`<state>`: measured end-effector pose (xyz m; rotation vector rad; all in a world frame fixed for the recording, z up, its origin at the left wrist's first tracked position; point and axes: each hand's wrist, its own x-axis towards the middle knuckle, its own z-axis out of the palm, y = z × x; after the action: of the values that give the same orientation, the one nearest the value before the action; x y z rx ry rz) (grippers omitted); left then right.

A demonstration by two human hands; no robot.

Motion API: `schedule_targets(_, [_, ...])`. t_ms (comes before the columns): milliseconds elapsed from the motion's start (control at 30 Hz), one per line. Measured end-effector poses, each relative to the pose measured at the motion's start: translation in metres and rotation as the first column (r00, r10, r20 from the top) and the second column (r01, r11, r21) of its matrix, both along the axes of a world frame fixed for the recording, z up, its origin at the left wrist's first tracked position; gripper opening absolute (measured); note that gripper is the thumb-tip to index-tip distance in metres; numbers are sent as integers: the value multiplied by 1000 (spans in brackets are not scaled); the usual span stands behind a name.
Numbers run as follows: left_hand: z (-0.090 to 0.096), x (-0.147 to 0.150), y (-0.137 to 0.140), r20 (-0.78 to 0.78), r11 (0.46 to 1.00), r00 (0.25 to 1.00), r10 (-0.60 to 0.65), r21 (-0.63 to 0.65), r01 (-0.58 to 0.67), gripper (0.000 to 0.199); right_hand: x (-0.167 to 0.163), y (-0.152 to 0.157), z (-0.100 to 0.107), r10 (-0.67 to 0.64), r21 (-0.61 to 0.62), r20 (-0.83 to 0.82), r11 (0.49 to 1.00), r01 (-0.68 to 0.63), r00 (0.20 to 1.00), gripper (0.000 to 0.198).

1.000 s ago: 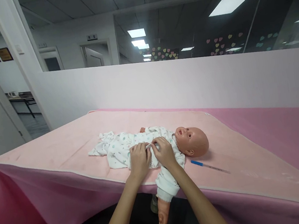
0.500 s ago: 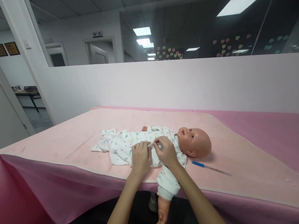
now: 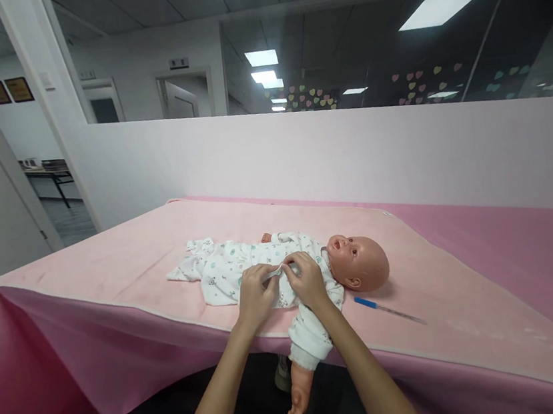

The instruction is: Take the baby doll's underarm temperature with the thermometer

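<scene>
- Over the middle of a white cotton-like baby garment (image 3: 225,277) printed with small green and dark figures, two bare hands came together, their fingertips almost meeting.
- The left hand (image 3: 256,297) had its fingers drawn in narrow, thumb against forefinger, pinching a thin white strip (image 3: 276,272) of the garment's cloth; whether this was a hem or a tie could not be told.
- The right hand (image 3: 308,280) held the strip's other end, thumb and forefinger likewise pressed together.
- Beneath both hands lay the garment, spread around a bald, brown plastic baby doll (image 3: 361,264), which rested on its back with its head to the right; the lower part of the garment lay rumpled to the left.
- Between the two forearms, the doll's near arm (image 3: 302,392) hung down past the front edge, a white sleeve (image 3: 310,337) bunched above it; the doll's far hand (image 3: 266,238) showed at the other side.
- Just beside the head, on the near side, lay a thin stick with a blue end (image 3: 389,310), well apart from the fingers.
- Under all this was a counter draped in pale peach cloth (image 3: 112,261), with darker pink fabric (image 3: 501,226) showing around it.
- Behind the counter stood a low white wall (image 3: 325,151), topped by dark glass (image 3: 351,36) with colourful heart-shaped notes (image 3: 313,98) beyond.
</scene>
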<state>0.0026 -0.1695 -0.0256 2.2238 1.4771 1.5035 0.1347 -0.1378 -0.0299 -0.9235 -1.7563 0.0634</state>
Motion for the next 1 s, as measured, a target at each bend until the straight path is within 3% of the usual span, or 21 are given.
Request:
schedule_targets(200, [1,-1,0,52,999,999,12,-38,-10,22,1,-1,1,0,11,22,1000,-1,1000,10])
schedule_targets(533, [2,3,-1,26,994,994,109,11,-110,10,0,-2,2,-2,-7,40,1000,3,999,10])
schedule_targets(667, [-3,-7,2,240,992,964,114,25,-123,17,0,-2,3,-10,-6,43,1000,10,999,9])
schedule_targets(733, [-5,-13,5,439,976,877,194,3,-217,17,0,-1,3,-26,4,53,1000,26,998,8])
schedule_targets(767, [-4,-15,5,546,953,797,257,-9,-301,15,0,-1,3,-39,11,66,999,39,997,8])
schedule_targets(833, [0,-15,0,744,866,574,343,-13,-500,11,-1,-2,3,-73,40,116,997,69,990,9])
schedule_targets(867, [3,-12,-7,824,805,452,341,-8,-593,10,-2,-2,4,-95,62,154,994,86,984,11])
schedule_targets(900, [6,-7,-17,878,757,379,293,29,-653,8,-2,-2,4,-116,87,198,991,101,973,14])
schedule_targets(933, [9,-2,-31,901,749,364,237,69,-659,9,-3,-2,4,-135,114,244,987,110,960,17])
schedule_targets(1000, [8,10,-66,906,807,400,139,130,-576,14,-4,-2,4,-154,165,313,981,106,937,20])
